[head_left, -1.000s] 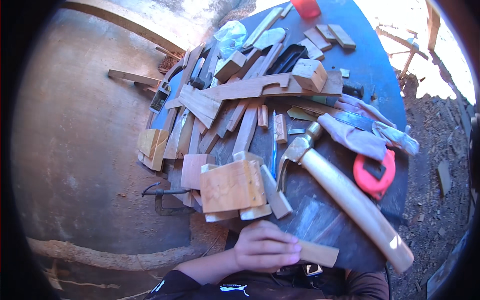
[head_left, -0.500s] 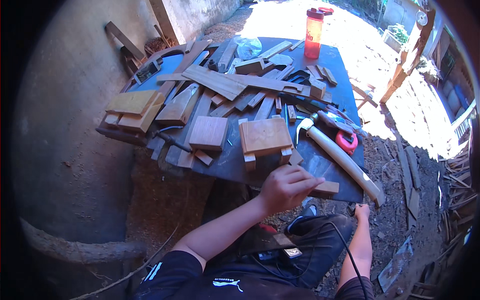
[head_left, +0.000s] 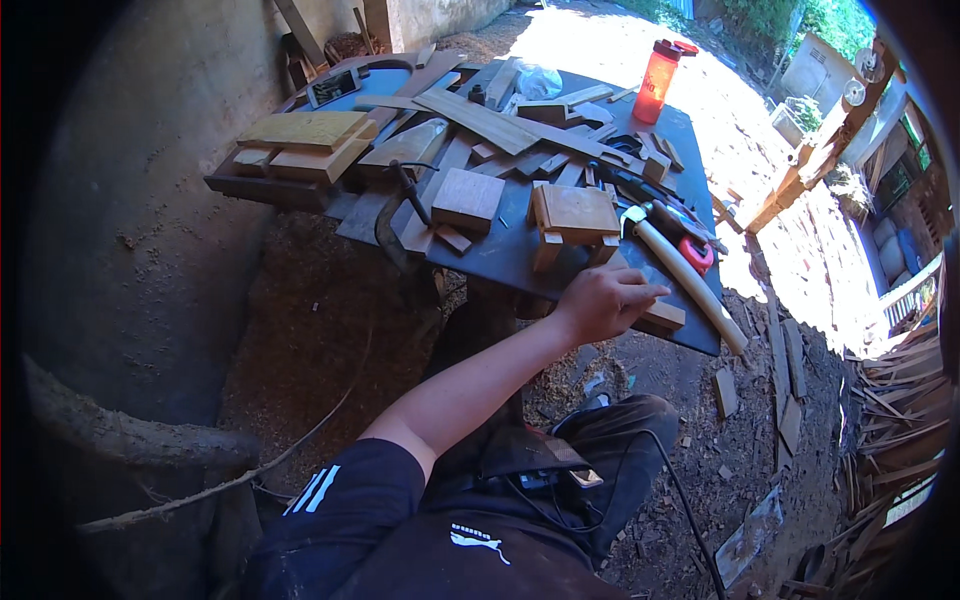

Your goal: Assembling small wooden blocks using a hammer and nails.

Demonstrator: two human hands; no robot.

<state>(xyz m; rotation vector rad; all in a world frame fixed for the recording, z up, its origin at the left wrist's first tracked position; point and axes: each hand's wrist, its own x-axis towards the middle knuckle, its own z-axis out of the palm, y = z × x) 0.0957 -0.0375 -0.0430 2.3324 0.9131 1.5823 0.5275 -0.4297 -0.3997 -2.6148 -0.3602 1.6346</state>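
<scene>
My left hand [head_left: 608, 303] is closed at the table's near edge, fingertips pinched together. Whatever it may hold is hidden. Under and beside its fingers lies a small wooden block [head_left: 664, 316]. Just beyond the hand stands a little stool-shaped wooden piece [head_left: 575, 210], a thick top on short legs. To the right, a hammer [head_left: 688, 280] lies with its long pale handle over the table's corner, next to a red tape measure [head_left: 696, 256]. A squared wood block [head_left: 468, 199] sits left of the stool-shaped piece. My right hand is out of view.
Wood offcuts [head_left: 480, 120] crowd the dark table [head_left: 520, 268]. A metal clamp [head_left: 408, 190] grips its near left edge. Stacked boards [head_left: 300, 147], a phone [head_left: 333, 88] and a red bottle [head_left: 657, 82] are also there. A black cable [head_left: 690, 500] crosses near my leg.
My view has shifted, so the table appears higher and tilted. My right hand, low at the right before, has left the view. My left hand stays closed by the block.
</scene>
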